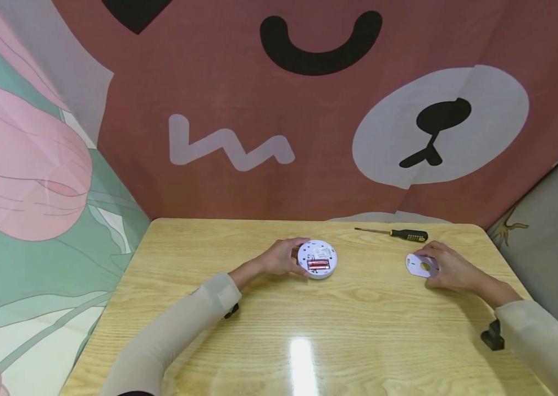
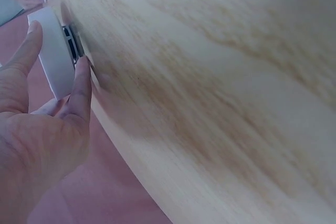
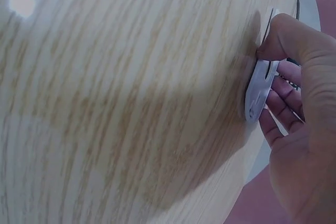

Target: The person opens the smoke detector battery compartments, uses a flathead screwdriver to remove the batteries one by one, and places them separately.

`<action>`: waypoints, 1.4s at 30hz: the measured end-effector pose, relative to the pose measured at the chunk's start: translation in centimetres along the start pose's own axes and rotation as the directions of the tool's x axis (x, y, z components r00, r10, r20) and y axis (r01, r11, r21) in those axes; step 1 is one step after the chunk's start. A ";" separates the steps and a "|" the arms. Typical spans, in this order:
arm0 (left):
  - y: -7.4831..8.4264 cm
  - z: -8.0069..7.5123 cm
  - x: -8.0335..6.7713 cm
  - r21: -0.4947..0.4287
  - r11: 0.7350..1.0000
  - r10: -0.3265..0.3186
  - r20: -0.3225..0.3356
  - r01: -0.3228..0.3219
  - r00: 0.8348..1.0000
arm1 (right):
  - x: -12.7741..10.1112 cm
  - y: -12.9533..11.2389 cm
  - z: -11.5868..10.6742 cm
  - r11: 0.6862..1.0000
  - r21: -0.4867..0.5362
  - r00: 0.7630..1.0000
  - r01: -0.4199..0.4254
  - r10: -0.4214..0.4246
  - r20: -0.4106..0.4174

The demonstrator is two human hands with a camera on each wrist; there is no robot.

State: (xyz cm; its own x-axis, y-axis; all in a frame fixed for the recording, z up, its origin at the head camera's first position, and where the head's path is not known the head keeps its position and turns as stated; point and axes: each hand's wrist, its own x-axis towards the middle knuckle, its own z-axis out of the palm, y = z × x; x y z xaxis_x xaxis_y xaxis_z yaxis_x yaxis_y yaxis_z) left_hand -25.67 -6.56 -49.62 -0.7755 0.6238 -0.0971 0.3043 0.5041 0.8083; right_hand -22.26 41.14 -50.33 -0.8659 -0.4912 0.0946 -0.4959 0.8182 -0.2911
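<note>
My left hand (image 1: 281, 257) grips a round white smoke detector (image 1: 317, 259) by its rim, near the middle of the table. Its back faces up, with red batteries (image 1: 318, 265) in the compartment and no cover over them. In the left wrist view, thumb and fingers span its edge, and a dark slotted part (image 2: 71, 43) shows on the side toward the table. Off to the right, my right hand (image 1: 449, 269) pinches a flat white mounting plate (image 1: 414, 265) with a round hole. The right wrist view shows this plate (image 3: 257, 95) low over the wood, partly hidden by the thumb.
A screwdriver (image 1: 409, 235) with a black and yellow handle lies near the back edge, its shaft pointing left. The wooden table (image 1: 358, 330) meets a wall hanging (image 1: 259, 192) at the back. A bright light reflection lies on the front of the tabletop.
</note>
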 end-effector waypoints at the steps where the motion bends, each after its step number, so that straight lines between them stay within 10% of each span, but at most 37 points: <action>1: 0.0 0.0 0.0 0.002 1.000 0.000 0.000 0.000 1.000 | 0.0 0.0 0.0 1.000 0.002 1.000 -0.002 0.002 0.003; 15: 0.2 -0.1 0.0 -0.015 1.000 -0.002 -0.005 0.002 1.000 | 0.8 0.2 -1.2 0.998 0.025 0.988 0.064 -0.060 -0.140; 42: -0.1 0.0 -0.2 -0.027 1.000 0.014 -0.005 -0.014 1.000 | 5.4 1.0 -0.2 0.957 0.211 0.973 -0.200 0.219 -0.073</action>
State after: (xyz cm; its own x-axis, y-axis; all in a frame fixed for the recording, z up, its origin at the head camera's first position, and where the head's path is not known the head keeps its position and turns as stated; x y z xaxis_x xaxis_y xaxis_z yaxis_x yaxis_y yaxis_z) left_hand -25.54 -6.71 -49.65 -0.7740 0.6277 -0.0829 0.3003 0.4792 0.8248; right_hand -27.45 39.37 -49.93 -0.9559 -0.2768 0.0979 -0.2879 0.8178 -0.4984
